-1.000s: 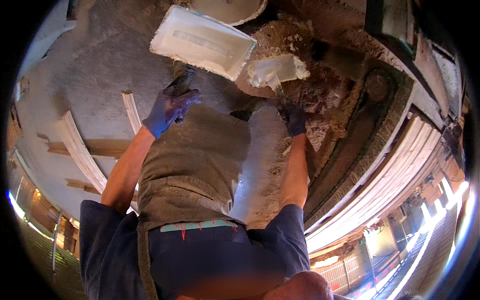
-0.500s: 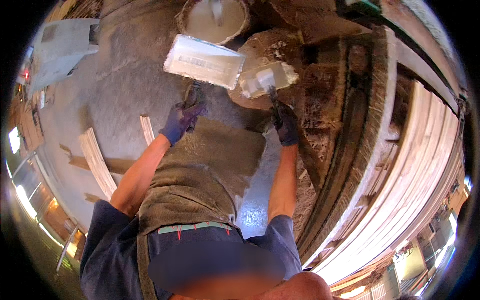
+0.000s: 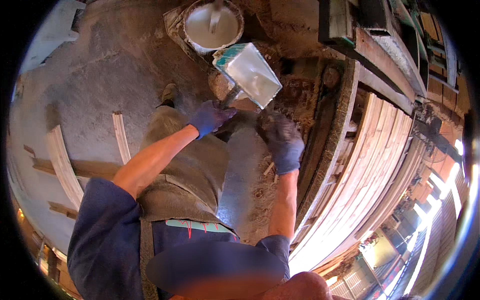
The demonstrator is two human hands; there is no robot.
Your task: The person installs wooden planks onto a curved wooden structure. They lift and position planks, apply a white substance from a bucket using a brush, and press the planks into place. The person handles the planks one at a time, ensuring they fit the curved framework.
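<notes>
My left hand (image 3: 212,118), in a dark blue and purple glove, is closed round the dark handle (image 3: 231,96) of a scoop-like rectangular pan (image 3: 252,75). The pan is coated white inside and shows teal on its outer edge. It is tilted, with one corner pointing toward my right hand (image 3: 284,141). That hand, gloved too and blurred by motion, is closed on a dark-handled tool whose head I cannot make out now. Just beyond the pan stands a round bucket (image 3: 190,37) of white liquid, with a white-coated stick or tool (image 3: 215,20) in it.
Long wooden boards (image 3: 370,165) lie stacked on the right, behind a rough-edged beam (image 3: 327,165). Metal framing (image 3: 380,50) rises at the far right. Timber strips (image 3: 65,162) lie on the concrete floor (image 3: 95,95) at left. My shoe (image 3: 170,95) is near the bucket.
The pan has turned and shifted right, showing its teal side. My left hand has moved right and toward me with it. My right hand has drawn slightly nearer, and its tool's white head no longer shows clearly.
</notes>
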